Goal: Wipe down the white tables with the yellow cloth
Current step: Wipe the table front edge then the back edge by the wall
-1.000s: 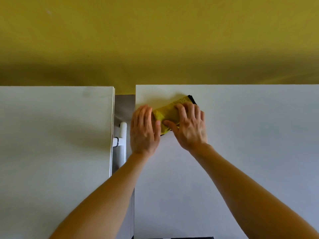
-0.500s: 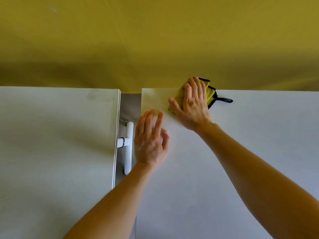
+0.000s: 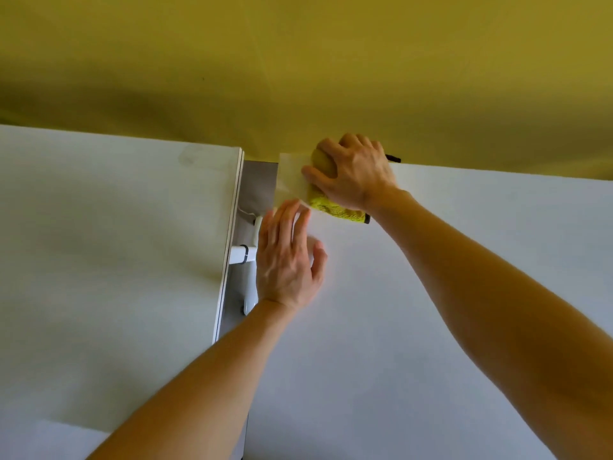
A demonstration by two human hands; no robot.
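The yellow cloth (image 3: 335, 207), edged in black, lies bunched at the far left corner of the right white table (image 3: 447, 293). My right hand (image 3: 355, 174) sits on top of it and grips it, fingers curled over it at the table's far edge and thumb on its left side. A little nearer, my left hand (image 3: 287, 257) rests flat on the same table by its left edge, fingers straight and holding nothing. The left white table (image 3: 99, 260) stands apart across a narrow gap.
A yellow wall (image 3: 298, 68) rises right behind both tables' far edges. In the gap between the tables a white metal frame bar (image 3: 243, 254) shows below the tabletops. Both tabletops carry nothing else.
My right hand slid the cloth from beside my left hand up to the far corner and curled round it. My left hand let go of the cloth and stayed flat on the table.
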